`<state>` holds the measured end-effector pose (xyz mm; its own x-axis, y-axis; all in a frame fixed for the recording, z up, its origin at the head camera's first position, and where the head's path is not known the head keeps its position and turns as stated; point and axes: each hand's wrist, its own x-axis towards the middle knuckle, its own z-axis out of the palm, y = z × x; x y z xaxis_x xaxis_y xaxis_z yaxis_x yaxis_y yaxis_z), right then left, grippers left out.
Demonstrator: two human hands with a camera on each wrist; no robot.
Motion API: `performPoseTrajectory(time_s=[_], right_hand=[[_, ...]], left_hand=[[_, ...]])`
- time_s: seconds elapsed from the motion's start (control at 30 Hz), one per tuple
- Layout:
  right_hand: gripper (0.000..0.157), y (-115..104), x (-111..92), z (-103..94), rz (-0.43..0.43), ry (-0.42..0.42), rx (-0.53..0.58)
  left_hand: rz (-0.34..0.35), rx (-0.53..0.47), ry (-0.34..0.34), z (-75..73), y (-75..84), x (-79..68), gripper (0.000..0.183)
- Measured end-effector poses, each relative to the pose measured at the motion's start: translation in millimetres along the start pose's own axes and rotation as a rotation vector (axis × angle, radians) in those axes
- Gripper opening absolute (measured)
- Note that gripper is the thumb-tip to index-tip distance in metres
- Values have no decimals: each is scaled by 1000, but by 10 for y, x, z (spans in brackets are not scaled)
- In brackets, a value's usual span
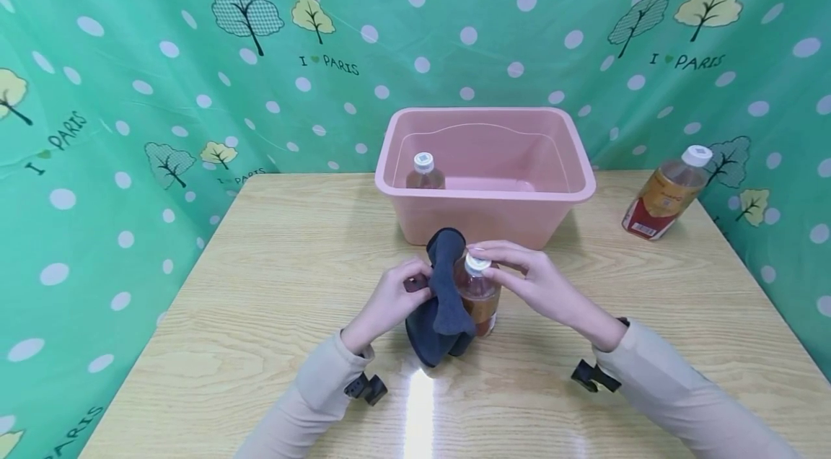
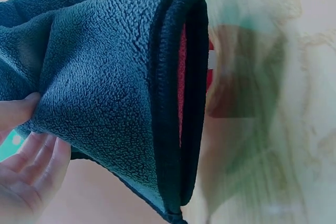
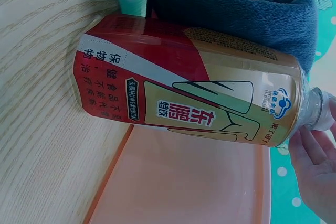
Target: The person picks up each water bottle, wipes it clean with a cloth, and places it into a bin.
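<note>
My left hand [image 1: 399, 296] pinches a dark blue-grey towel [image 1: 436, 325] that hangs in folds against the left side of a drink bottle [image 1: 482, 307]. Up close in the left wrist view, the towel [image 2: 105, 72] has a fuzzy face and a dark stitched edge; the thumb is on one side and fingers on the other. My right hand [image 1: 535, 282] holds the bottle by its white cap and neck. The right wrist view shows the red and gold label of this bottle [image 3: 184, 87], with its base at the wooden table and the towel along its far side.
Just behind the hands stands a pink plastic bin [image 1: 480, 217]. Inside its left end is a white-capped bottle [image 1: 425, 177]. Another red and gold bottle [image 1: 665, 198] stands at the table's back right. A green dotted curtain [image 1: 415, 26] runs behind and beside the wooden table [image 1: 260, 286].
</note>
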<state>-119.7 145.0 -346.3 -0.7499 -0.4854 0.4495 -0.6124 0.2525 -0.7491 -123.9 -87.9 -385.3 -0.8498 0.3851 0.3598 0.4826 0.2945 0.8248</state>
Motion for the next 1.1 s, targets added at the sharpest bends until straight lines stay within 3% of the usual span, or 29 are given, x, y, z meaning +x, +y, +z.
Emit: performPoseTrajectory(time_s=[0.1,0.33,0.57,0.83,0.93,1.1], right_hand=[[32,0,0,0,3,0,3],[32,2,7,3,-14,6,9],[32,3,5,2,1,0,11],[32,4,2,0,7,-9,7],[32,3,0,0,11,-9,4],[32,5,-2,3,5,-6,0]], left_hand=[[-23,0,-8,16,-1,-8,15],[-41,18,-48,-18,200,-20,12],[-44,15,-69,77,-165,-55,15],[80,-25,-77,102,-305,-67,13],[52,3,-98,116,-328,-61,13],[-53,72,-137,155,-388,-64,16]])
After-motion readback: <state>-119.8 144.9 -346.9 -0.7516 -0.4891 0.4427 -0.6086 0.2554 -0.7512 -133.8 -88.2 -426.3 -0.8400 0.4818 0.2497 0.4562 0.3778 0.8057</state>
